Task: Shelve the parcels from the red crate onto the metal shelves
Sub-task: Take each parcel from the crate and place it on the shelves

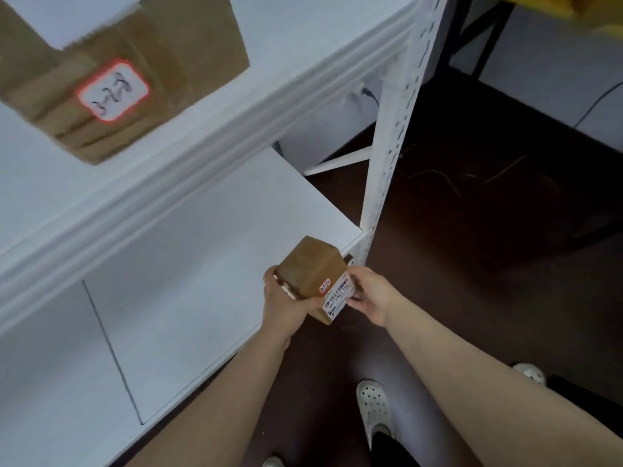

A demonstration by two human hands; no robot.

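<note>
In the upper left of the frame a big brown cardboard box (135,62) sits on the top white metal shelf (286,45). The box is blurry, and the picture's edge cuts off its top and left parts. Its white sticker with a red rim (113,90) has handwriting too smeared to read. The front edge of the top shelf slants from lower left to upper right. Under it is the lower white metal shelf (202,237), a wide bare board with a thin dark line (111,348) across it. Its left part runs out of the picture.

Low in the middle, the left hand (286,305) grips a small brown cardboard parcel (312,274). The fingers curl round its left side and the thumb lies across its near face. The parcel is tilted, by the front right corner of the lower shelf. I cannot tell if it touches the board. The right hand (369,293) pinches the parcel's right side at a white printed label (338,296). Its fingertips are hidden behind the parcel, and the print is too small to read.

Just right of the parcel a white metal post with holes (399,129) goes up to the top. Right of it is dark brown floor (488,247) with lots of open room. A yellow thing (593,8) in the upper right corner is blurry and cut off. At the bottom, between the arms, a white shoe with holes (372,407) stands on the floor.
</note>
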